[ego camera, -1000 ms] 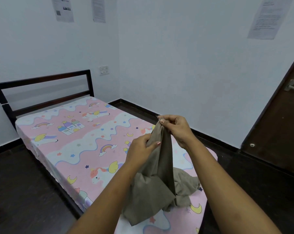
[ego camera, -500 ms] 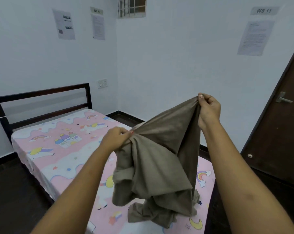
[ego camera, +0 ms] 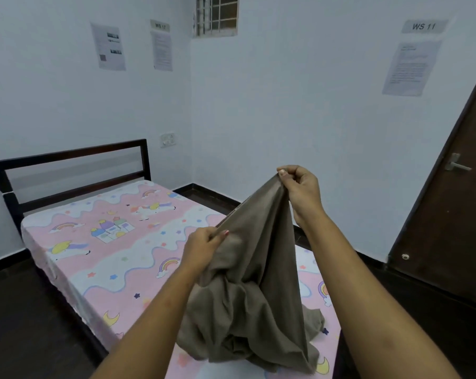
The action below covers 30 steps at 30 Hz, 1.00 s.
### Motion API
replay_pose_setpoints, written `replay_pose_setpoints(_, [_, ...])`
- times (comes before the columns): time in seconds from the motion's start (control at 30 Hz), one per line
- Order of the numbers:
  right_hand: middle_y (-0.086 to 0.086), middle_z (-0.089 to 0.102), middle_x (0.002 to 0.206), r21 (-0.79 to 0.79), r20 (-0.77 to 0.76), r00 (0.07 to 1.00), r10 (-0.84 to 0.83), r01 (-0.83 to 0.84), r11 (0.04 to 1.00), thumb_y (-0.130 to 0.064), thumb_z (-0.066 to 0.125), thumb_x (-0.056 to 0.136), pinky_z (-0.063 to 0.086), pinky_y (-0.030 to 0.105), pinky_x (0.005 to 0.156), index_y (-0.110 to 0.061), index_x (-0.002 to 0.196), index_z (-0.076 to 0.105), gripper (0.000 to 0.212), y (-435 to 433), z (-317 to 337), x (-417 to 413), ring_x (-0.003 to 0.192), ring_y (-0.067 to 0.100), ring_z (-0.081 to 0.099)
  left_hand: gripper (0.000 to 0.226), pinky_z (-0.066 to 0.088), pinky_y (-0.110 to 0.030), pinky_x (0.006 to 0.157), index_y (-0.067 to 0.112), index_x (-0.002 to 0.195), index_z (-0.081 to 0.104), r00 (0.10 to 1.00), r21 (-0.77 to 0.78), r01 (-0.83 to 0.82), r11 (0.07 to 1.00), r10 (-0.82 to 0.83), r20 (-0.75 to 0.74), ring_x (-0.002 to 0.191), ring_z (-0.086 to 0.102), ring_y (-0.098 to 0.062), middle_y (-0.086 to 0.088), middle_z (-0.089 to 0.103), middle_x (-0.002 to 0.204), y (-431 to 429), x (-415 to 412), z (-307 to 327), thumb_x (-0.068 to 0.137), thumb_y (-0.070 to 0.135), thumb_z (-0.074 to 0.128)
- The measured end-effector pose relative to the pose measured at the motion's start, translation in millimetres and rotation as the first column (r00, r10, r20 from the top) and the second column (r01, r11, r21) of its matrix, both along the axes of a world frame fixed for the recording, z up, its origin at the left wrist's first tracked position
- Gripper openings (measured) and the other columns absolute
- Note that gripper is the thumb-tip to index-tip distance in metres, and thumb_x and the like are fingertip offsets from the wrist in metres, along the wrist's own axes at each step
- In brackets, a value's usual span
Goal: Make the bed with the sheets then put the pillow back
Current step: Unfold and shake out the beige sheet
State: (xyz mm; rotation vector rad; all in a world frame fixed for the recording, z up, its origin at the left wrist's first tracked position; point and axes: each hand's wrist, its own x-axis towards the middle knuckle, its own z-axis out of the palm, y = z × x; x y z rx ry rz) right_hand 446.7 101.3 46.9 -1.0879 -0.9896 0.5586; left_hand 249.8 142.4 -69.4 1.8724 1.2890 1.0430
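Observation:
A taupe-brown sheet (ego camera: 253,283) hangs bunched over the near end of the bed, its lower folds resting on the mattress. My right hand (ego camera: 299,192) pinches its top edge, held high. Lower and to the left, my left hand (ego camera: 204,248) grips another part of the same edge. The bed (ego camera: 108,258) has a pink fitted sheet printed with unicorns, rainbows and a castle. No pillow is in view.
A dark metal headboard (ego camera: 72,170) stands against the left wall. A brown door (ego camera: 450,228) with a lever handle is at the right. Dark floor (ego camera: 20,324) runs along the bed's left side. A narrow gap separates the bed from the far wall.
Both hands lifted the brown sheet off the bed and drew apart along its edge. The right hand rose higher, the left moved left. The view tilted upward.

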Motion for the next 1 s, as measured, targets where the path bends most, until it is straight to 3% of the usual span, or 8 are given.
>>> replay_pose_setpoints(0.13, [-0.004,0.064,0.089,-0.031,-0.124,0.983,-0.133,0.13,0.991,-0.01,0.059,0.093,0.048,0.024,0.091,-0.02,0.086,0.066,0.014,0.0,-5.5,19.2,0.087,0.008,0.059,0.04,0.045,-0.034,0.066,-0.007,0.076,0.065,0.966,-0.091,0.116,0.989,-0.091,0.242,0.068,0.055,-0.021,-0.02,0.06,0.069,2.8,-23.3,0.7,0.089,0.031,0.064])
replay_pose_setpoints(0.23, [-0.004,0.063,0.093,-0.056,-0.154,0.968,-0.198,0.191,0.98,-0.012,0.056,0.095,0.048,0.02,0.087,-0.018,0.089,0.064,0.012,4.1,-5.7,29.1,0.09,0.008,0.058,0.053,0.04,-0.036,0.065,-0.015,0.077,0.055,0.911,-0.091,0.186,0.978,-0.137,0.389,0.068,0.048,-0.023,-0.018,0.051,0.069,-5.1,-23.6,2.9,0.089,0.036,0.062])
replay_pose_setpoints(0.37, [-0.006,0.059,0.093,-0.115,-0.157,0.934,-0.321,0.305,0.945,-0.013,0.051,0.097,0.041,0.011,0.068,-0.012,0.099,0.061,0.01,7.5,-13.8,37.9,0.087,0.007,0.055,0.074,0.034,-0.032,0.066,-0.016,0.077,0.049,0.908,-0.013,0.204,0.979,-0.184,0.376,0.068,0.042,-0.021,-0.009,0.046,0.072,-5.6,-19.7,3.5,0.082,0.057,0.056])
replay_pose_setpoints(0.5, [0.0,0.059,0.101,-0.192,-0.224,0.881,-0.417,0.38,0.905,-0.013,0.05,0.097,0.044,0.02,0.079,-0.011,0.101,0.061,0.012,6.3,-27.6,51.2,0.094,0.012,0.055,0.046,0.038,-0.028,0.066,-0.009,0.079,0.062,0.923,0.001,0.22,0.975,-0.209,0.323,0.072,0.048,-0.018,-0.01,0.053,0.072,-13.2,-12.0,15.9,0.096,0.032,0.053])
replay_pose_setpoints(0.63, [0.002,0.059,0.104,-0.241,-0.229,0.874,-0.429,0.376,0.895,-0.012,0.05,0.097,0.047,0.026,0.09,-0.013,0.098,0.06,0.011,3.3,-35.4,63.2,0.099,0.016,0.056,0.023,0.047,-0.015,0.073,0.006,0.087,0.074,0.934,-0.05,0.226,0.973,-0.202,0.295,0.076,0.062,-0.005,0.004,0.071,0.083,-8.4,-11.2,19.9,0.094,0.02,0.058])
replay_pose_setpoints(0.73, [0.002,0.058,0.104,-0.263,-0.169,0.882,-0.441,0.39,0.882,-0.013,0.048,0.097,0.046,0.026,0.085,-0.013,0.097,0.059,0.011,2.1,-38.6,66.7,0.097,0.016,0.054,0.011,0.047,-0.007,0.069,0.016,0.084,0.074,0.926,-0.068,0.171,0.983,-0.137,0.352,0.072,0.064,0.006,0.011,0.072,0.077,-3.1,-14.1,21.7,0.089,0.012,0.065])
replay_pose_setpoints(0.87, [0.001,0.055,0.099,-0.285,0.078,0.919,-0.386,0.392,0.875,-0.014,0.045,0.096,0.038,0.019,0.065,-0.014,0.098,0.056,0.011,-2.8,-45.7,60.1,0.091,0.017,0.05,0.014,0.049,-0.01,0.07,0.016,0.077,0.073,0.897,-0.023,0.133,0.991,-0.11,0.427,0.068,0.063,0.001,0.009,0.071,0.071,-2.0,-11.0,25.8,0.085,0.005,0.067])
replay_pose_setpoints(1.0, [-0.009,0.056,0.071,-0.264,0.386,0.921,0.057,0.051,0.963,-0.021,0.069,0.085,0.041,0.018,0.067,-0.018,0.091,0.061,0.01,-9.2,-48.5,19.9,0.07,0.005,0.053,0.015,0.046,-0.011,0.071,0.017,0.077,0.073,0.923,0.063,0.182,0.981,-0.192,0.333,0.068,0.061,0.001,0.012,0.07,0.069,-4.1,4.8,39.1,0.082,0.003,0.07])
